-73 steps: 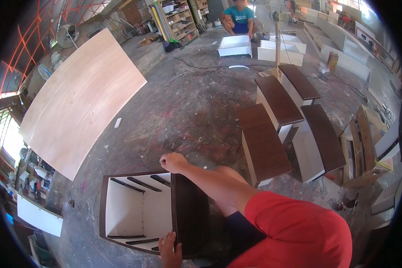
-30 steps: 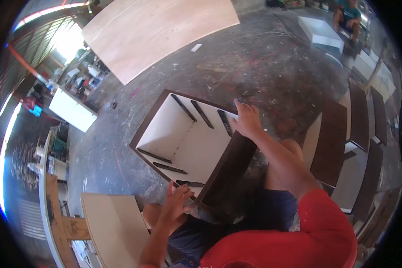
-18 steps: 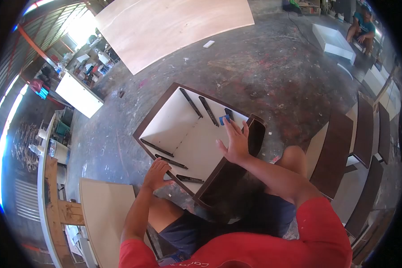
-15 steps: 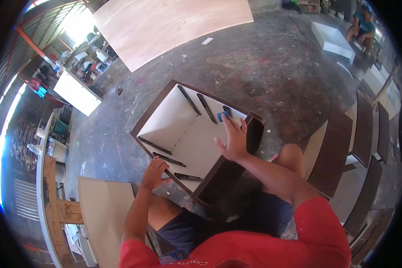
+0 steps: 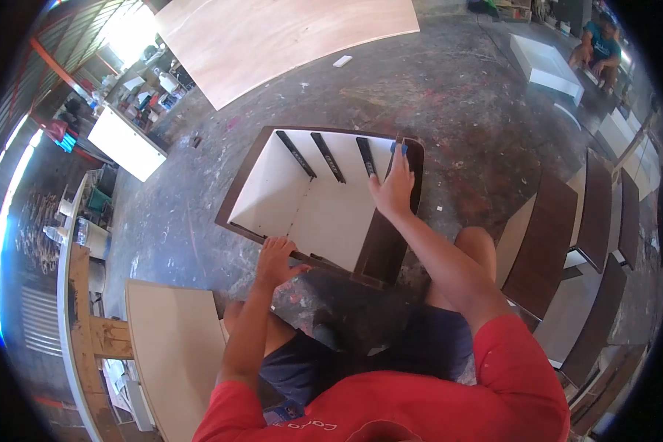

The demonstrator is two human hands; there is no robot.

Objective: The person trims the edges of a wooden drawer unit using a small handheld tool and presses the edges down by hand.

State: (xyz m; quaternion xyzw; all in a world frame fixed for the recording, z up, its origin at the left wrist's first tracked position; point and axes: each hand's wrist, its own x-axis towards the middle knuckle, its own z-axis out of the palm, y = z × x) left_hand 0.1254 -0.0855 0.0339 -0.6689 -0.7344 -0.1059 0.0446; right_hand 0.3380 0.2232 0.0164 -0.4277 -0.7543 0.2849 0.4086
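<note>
The box (image 5: 335, 221) could tip if pushed hard on one side.
It is smooth white and dark brown, under the fingers: left fingers (image 5: 274, 244) wide on its near edge; right fingers (image 5: 400, 162) at its far corner by something blue (image 5: 403, 148), can't tell if gripping. Long black rails (image 5: 328, 157) could scratch them.

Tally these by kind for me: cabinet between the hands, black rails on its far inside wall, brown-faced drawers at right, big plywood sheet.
Cabinet: 1
Black rails: 3
Brown-faced drawers: 4
Plywood sheet: 1
Total: 9
</note>
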